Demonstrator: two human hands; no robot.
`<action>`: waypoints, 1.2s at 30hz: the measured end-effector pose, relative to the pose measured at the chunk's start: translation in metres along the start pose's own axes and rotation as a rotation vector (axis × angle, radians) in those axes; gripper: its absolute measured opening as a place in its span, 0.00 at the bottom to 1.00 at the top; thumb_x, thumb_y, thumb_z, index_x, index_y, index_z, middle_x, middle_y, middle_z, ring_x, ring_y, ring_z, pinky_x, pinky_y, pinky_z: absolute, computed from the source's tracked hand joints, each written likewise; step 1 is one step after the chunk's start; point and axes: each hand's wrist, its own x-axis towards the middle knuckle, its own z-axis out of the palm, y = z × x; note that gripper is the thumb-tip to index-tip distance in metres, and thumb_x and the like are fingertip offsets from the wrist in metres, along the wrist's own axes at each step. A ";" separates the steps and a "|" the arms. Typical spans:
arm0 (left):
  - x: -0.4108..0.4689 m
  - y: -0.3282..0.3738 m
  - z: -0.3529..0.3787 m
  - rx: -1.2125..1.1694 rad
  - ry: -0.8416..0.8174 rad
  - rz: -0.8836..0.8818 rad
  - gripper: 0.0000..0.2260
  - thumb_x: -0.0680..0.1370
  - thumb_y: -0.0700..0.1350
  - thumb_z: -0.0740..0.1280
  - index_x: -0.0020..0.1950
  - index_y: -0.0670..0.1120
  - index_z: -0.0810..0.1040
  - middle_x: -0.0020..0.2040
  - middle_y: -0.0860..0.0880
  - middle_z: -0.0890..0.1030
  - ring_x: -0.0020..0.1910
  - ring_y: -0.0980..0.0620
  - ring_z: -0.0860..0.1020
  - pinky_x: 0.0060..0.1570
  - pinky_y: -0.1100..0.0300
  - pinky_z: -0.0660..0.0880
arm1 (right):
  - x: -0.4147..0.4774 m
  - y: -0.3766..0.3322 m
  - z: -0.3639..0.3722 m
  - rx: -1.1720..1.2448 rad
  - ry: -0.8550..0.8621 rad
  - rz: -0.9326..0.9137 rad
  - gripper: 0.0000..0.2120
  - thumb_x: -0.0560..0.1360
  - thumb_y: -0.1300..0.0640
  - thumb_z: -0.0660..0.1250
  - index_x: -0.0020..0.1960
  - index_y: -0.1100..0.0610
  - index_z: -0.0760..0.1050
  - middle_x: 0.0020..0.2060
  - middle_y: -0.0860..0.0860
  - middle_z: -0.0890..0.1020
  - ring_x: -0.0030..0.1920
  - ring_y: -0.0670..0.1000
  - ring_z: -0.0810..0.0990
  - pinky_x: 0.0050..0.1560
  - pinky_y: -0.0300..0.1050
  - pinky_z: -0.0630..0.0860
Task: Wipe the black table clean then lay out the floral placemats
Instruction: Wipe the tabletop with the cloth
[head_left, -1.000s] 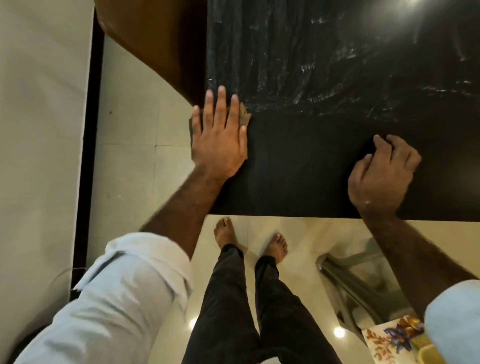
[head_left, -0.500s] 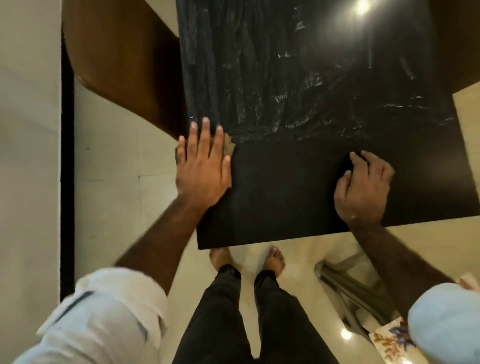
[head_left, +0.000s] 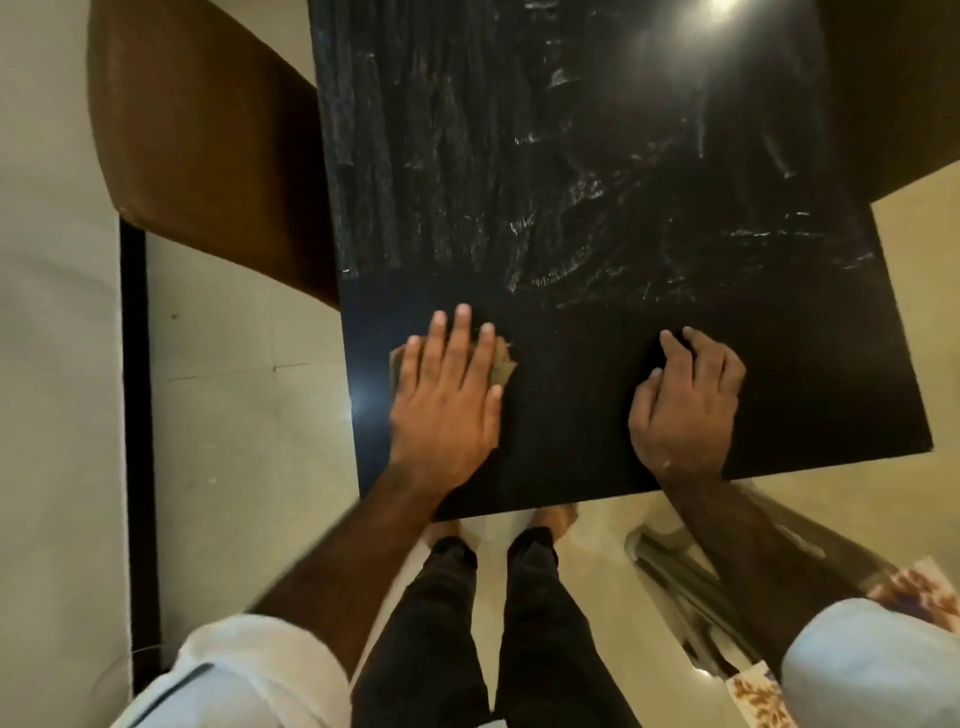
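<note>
— Judging from the left edge across, how far along is the wipe?

— Partway, I'd say; the left grip (head_left: 447, 400) lies flat, fingers straight and slightly spread, pressing a tan cloth (head_left: 503, 364) onto the tabletop (head_left: 571, 415) near its left edge; the far stretch of the black surface shows wet-looking streaks, which suggests a pass there; the near band under both hands is dull and unstreaked, and I cannot tell whether it is finished.

— And the other hand?

— The right grip (head_left: 685, 405) rests on that near band, well apart from the cloth, fingers curled under with the tips on the surface; nothing shows in it; it looks like a brace.

— The placemats?

— None on the tabletop; the floral placemats (head_left: 756, 699) sit low at the far right, off the table, partly hidden by the right sleeve (head_left: 872, 670); laying them out is all still to do.

— Room to move?

— A brown chair (head_left: 208, 145) crowds the left edge further up; the near-left corner hangs free over the floor (head_left: 249, 441); the near edge runs close beneath both wrists, so a pull toward the body could drag the cloth off; rightward the surface lies open as far as the right grip, which would need lifting to let the cloth through.
</note>
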 end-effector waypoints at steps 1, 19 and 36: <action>0.002 -0.012 -0.003 0.012 -0.013 -0.051 0.34 0.88 0.63 0.46 0.92 0.49 0.47 0.92 0.45 0.41 0.91 0.41 0.42 0.88 0.35 0.48 | 0.000 0.000 -0.001 -0.005 0.001 0.002 0.22 0.86 0.51 0.61 0.79 0.56 0.70 0.77 0.58 0.70 0.77 0.64 0.68 0.74 0.65 0.73; 0.104 0.110 -0.028 -0.395 0.024 0.046 0.33 0.90 0.59 0.50 0.91 0.47 0.45 0.92 0.46 0.42 0.91 0.45 0.42 0.88 0.41 0.41 | 0.003 0.003 -0.009 0.206 0.037 0.046 0.22 0.84 0.56 0.67 0.77 0.58 0.76 0.75 0.58 0.75 0.75 0.62 0.70 0.73 0.62 0.74; 0.050 0.015 0.001 -0.064 0.016 -0.120 0.33 0.89 0.61 0.38 0.92 0.46 0.47 0.92 0.45 0.45 0.91 0.43 0.45 0.89 0.39 0.49 | -0.023 -0.049 0.005 -0.007 -0.133 -0.188 0.38 0.85 0.32 0.56 0.91 0.41 0.49 0.91 0.52 0.47 0.90 0.64 0.45 0.81 0.71 0.62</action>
